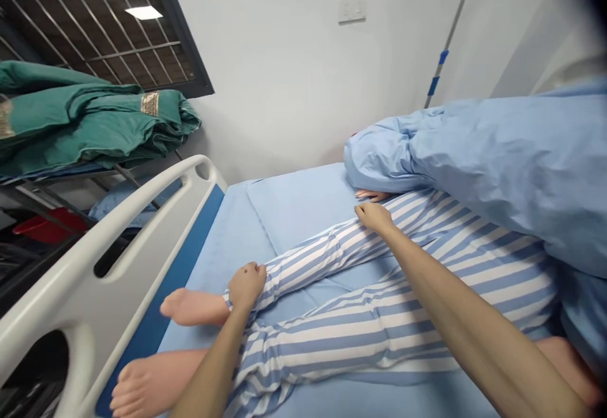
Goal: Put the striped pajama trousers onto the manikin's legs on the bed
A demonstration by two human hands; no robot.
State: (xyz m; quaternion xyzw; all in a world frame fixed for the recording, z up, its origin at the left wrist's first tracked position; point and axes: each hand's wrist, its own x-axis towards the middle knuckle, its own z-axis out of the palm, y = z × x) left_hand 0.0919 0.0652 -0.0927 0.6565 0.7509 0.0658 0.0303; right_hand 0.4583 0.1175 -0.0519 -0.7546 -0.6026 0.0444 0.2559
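Blue-and-white striped trousers (332, 336) cover the legs of a manikin-like figure lying on the bed. My left hand (247, 284) is closed on the cuff end of the far trouser leg, just above the far foot (195, 307). Higher up the same leg, around the thigh, my right hand (374, 216) is closed on the cloth with its fingers curled under. The near foot (154, 380) sticks out of the near trouser leg, partly behind my left forearm. A hand of the figure (373, 195) shows from under a light blue cover (474, 146), beside my right hand.
The bed's pale footboard (137, 234) rises at the left, with light blue sheet (294, 203) reaching up to it. Folded green cloths (104, 117) lie on a rack behind it. A pole (450, 32) with blue clamps leans at the back wall.
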